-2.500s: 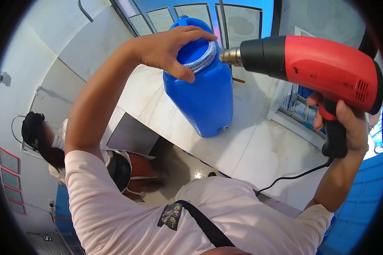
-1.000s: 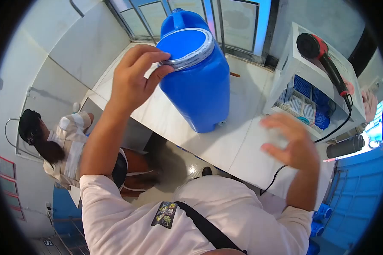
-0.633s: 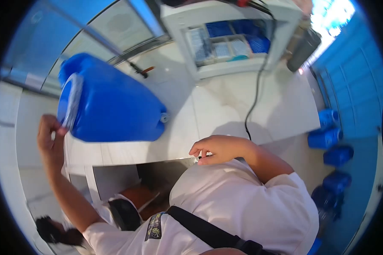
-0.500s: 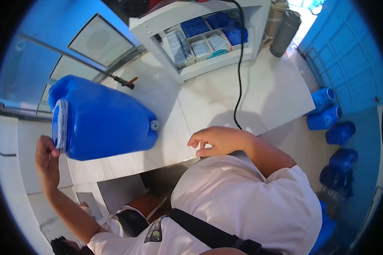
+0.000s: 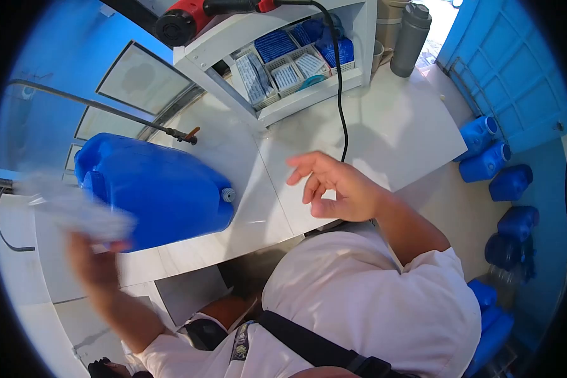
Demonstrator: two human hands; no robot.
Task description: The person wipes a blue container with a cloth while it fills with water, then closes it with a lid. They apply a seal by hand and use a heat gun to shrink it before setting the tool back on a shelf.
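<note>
Your left hand [image 5: 94,268] pinches a blurry clear strip [image 5: 75,211] at eight o'clock. The big blue jug [image 5: 160,189] lies on its side on the white counter [image 5: 384,126], at nine o'clock. Your right hand [image 5: 337,189] hovers open, holding nothing.

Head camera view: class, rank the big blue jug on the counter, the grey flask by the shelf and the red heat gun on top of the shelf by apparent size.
1. blue jug, clearly largest
2. red heat gun, partly cropped
3. grey flask

The last two look close, so their order is unsure.
</note>
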